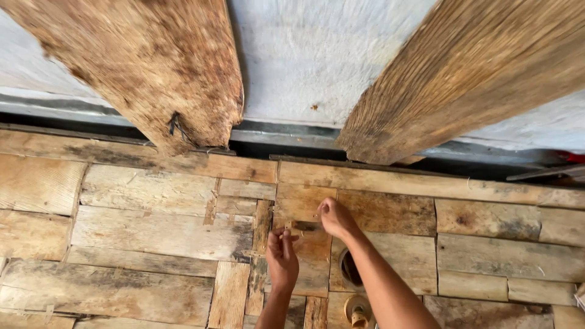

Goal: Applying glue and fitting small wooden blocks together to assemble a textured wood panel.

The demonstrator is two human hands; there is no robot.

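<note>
Seemingly mid-fastening: left hand [282, 259] pinches small thin strip [286, 234] against patchwork plank floor [152, 231]. Right hand [335, 218], fingers curled shut on small dark piece [304, 226] just beside. Next move likely needs steady alignment, firm press; round holes [350, 268] near forearm.

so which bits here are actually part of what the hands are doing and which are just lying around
In hand:
- left hand, fingers pinching a small wooden piece
- right hand closed at the dark slot
- patchwork plank surface under both hands

Lying about:
- two weathered leaning boards
- round spool-like thing
- pale wall
</note>
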